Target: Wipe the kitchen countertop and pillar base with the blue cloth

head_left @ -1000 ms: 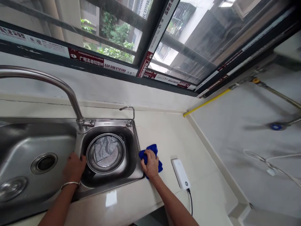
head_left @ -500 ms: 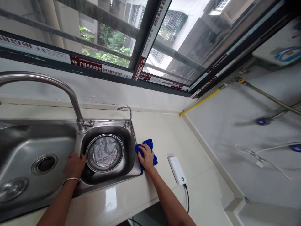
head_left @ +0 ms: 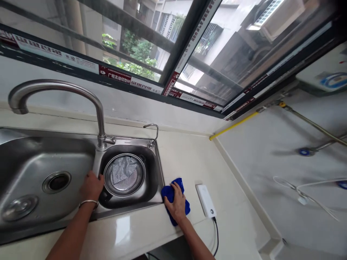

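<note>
My right hand (head_left: 176, 202) presses a crumpled blue cloth (head_left: 169, 195) onto the countertop by the sink's right front corner, fingers bent over it. My left hand (head_left: 92, 187), with a bangle at the wrist, rests on the sink divider (head_left: 96, 167), its fingers curled around it. Inside the right basin (head_left: 151, 184) sits a round metal pan (head_left: 143, 177) holding a perforated steel piece (head_left: 127, 183) and a silvery mesh cloth (head_left: 123, 168). The left basin (head_left: 73, 162) holds a round drain cover (head_left: 21, 207) beside its drain (head_left: 56, 181).
A large curved faucet (head_left: 101, 119) rises behind the divider, and a thin small tap (head_left: 155, 131) stands at the back right corner. On the countertop (head_left: 187, 155) lies a white power bank (head_left: 206, 200) with a black cable. A yellow pipe (head_left: 234, 125) runs along the wall under the window.
My right hand has slid the blue cloth toward the counter's front edge, past the sink corner. My left hand stays on the divider. The view has shifted slightly.
</note>
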